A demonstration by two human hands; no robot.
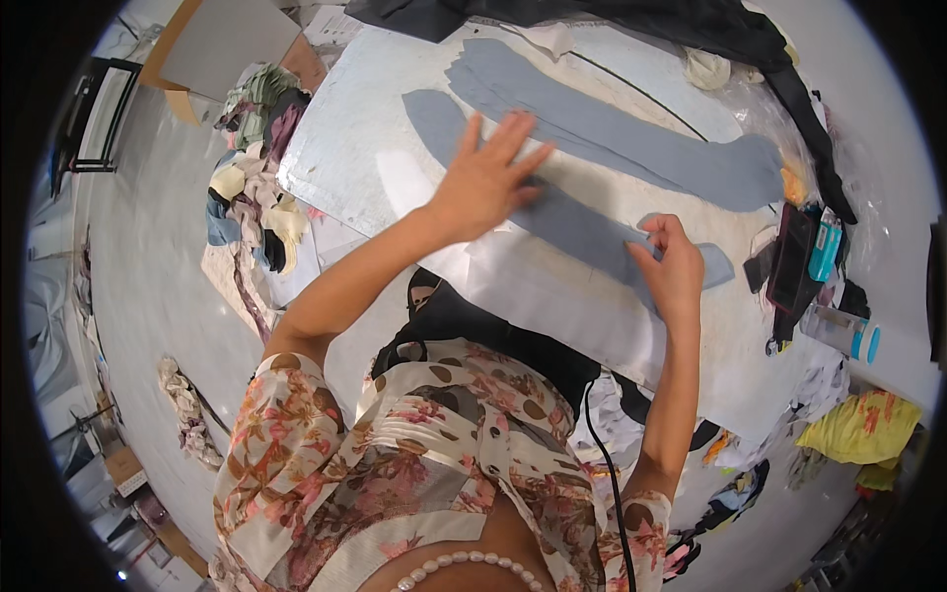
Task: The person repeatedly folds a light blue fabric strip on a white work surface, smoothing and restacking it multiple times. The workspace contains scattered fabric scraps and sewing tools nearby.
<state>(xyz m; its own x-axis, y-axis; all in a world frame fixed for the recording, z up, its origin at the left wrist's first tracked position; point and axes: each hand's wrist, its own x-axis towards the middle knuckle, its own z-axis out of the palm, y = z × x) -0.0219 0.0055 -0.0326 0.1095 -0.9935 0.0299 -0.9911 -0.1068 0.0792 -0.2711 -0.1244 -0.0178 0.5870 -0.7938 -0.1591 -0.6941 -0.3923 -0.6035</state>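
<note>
A long blue-grey fabric piece (577, 229) lies slantwise across the pale table. My left hand (485, 183) rests over its left part with fingers spread, hiding some of the cloth; the fingertips are slightly blurred. Near the right end, my right hand (675, 264) has its thumb and fingers curled together on the edge of the same piece. Beyond it lies a stack of similar blue-grey fabric pieces (631, 133), layered with their left ends fanned out. A white sheet (582, 301), paper or cloth, lies along the near side of the table.
Dark fabric (612, 12) drapes over the table's far edge. At the right are a dark phone-like object (792, 259), a turquoise packet (826, 247) and clear plastic (764, 109). Fabric scraps (258, 197) are heaped left of the table (335, 128). A black cable (610, 464) hangs near me.
</note>
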